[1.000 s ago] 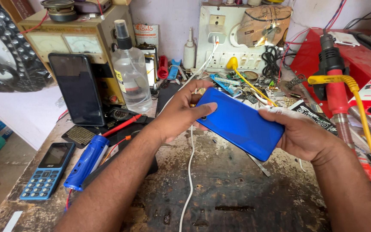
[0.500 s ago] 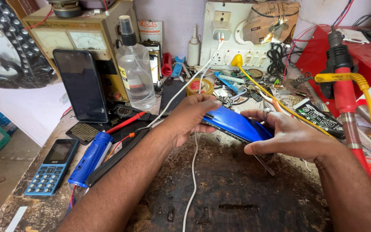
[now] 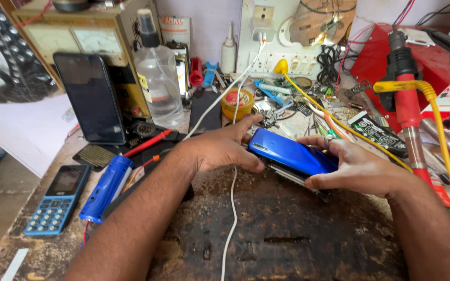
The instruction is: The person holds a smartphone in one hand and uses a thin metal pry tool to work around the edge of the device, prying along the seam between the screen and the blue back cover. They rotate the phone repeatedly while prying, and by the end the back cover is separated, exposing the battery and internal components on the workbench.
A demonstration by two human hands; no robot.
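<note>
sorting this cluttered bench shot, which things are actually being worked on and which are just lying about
In hand:
glossy blue flat smartphone, back cover up
left hand, gripping its left end
right hand, gripping its right end

Lying about:
blue keypad phone
blue cylindrical torch
black smartphone propped upright
clear plastic spray bottle
red hot air gun
white charging cable

Glossy blue phone [image 3: 292,154]; perhaps rust-brown, stained bench [image 3: 287,239].

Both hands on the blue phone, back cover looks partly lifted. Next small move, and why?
Probably keep lifting the blue back cover along the near edge: a gap shows there above the phone body. The left hand pins one end and the right hand grips the other, so a gentle, even peel seems safest.
</note>
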